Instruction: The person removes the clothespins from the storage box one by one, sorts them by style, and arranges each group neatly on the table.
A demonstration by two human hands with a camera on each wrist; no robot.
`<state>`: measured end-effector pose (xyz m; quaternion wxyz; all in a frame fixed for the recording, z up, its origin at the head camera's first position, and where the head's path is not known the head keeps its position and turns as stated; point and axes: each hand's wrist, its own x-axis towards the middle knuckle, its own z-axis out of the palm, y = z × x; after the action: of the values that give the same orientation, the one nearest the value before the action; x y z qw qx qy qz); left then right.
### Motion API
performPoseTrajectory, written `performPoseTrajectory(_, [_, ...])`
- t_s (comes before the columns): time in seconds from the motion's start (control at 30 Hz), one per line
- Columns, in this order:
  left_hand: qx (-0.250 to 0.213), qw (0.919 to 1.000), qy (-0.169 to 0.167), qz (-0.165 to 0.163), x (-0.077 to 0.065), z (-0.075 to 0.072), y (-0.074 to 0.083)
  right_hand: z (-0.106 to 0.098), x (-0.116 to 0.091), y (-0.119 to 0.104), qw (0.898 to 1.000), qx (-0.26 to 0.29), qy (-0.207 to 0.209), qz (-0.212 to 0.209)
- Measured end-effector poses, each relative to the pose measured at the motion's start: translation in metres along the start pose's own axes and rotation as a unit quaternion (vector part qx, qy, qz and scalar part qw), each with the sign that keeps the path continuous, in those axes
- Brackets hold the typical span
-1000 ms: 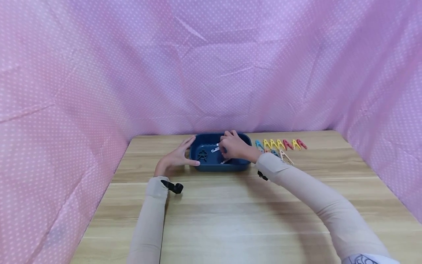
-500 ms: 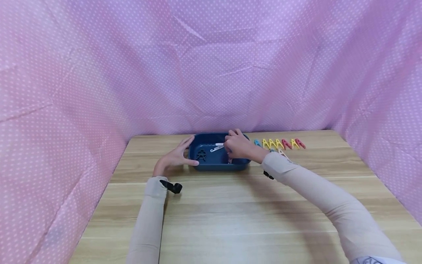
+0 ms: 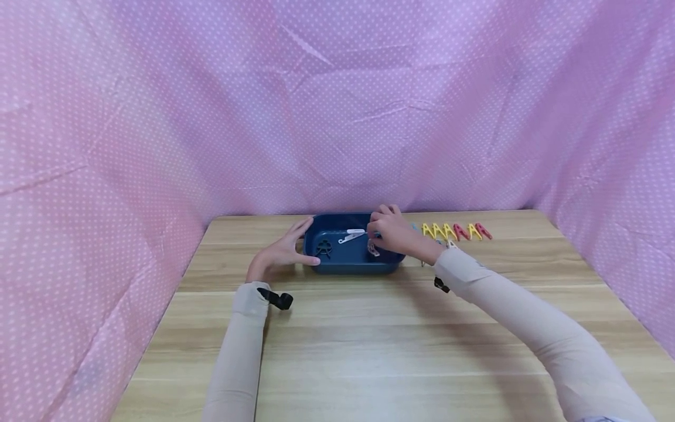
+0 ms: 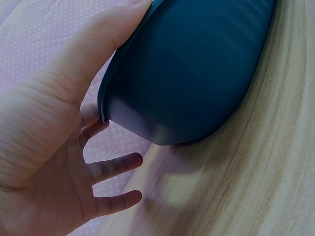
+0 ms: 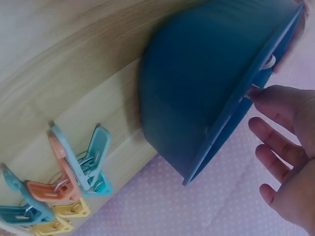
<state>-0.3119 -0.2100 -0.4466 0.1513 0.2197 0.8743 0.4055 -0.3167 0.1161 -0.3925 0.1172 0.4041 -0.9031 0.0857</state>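
Observation:
A dark blue plastic basin [image 3: 348,268] stands near the table's back edge. My left hand [image 3: 282,249] spans its left end, thumb on the front of the rim and fingers spread toward the back corner; two fingertips hang free in the left wrist view. Inside the basin lie a dark green clothes peg [image 3: 324,248] at the left and a white clothes peg [image 3: 352,235] in the middle. My right hand [image 3: 395,233] reaches over the right end, pinching a pale pink clothes peg [image 3: 373,249] low in the basin. The basin's wall hides most of that peg in the right wrist view.
To the basin's right, a row of yellow and red clothes pegs [image 3: 448,231] lies on the wooden table [image 3: 337,351]. Teal and orange pegs [image 5: 64,167] lie closer to the basin, partly hidden by my right hand in the head view. A pink dotted curtain [image 3: 337,117] hangs behind.
My right hand has moved right inside the basin with the pale pink peg, uncovering more of the white peg in the middle. The left hand has stayed at the basin's left end.

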Motion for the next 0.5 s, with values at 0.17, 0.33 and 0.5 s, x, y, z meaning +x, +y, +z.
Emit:
performPoseTrajectory(0.17, [-0.004, 1.0, 0.002, -0.002, 0.001, 0.0, -0.001, -0.002, -0.004, 0.008, 0.998, 0.034, 0.053, 0.011])
performPoseTrajectory(0.33, [0.001, 1.0, 0.004, -0.001, 0.003, 0.0, -0.003, -0.012, -0.013, 0.015, 0.994, 0.073, 0.071, 0.036])
performPoseTrajectory(0.5, [0.01, 1.0, 0.001, -0.001, 0.003, 0.0, -0.003, -0.024, -0.028, 0.026, 0.989, 0.103, 0.071, 0.078])
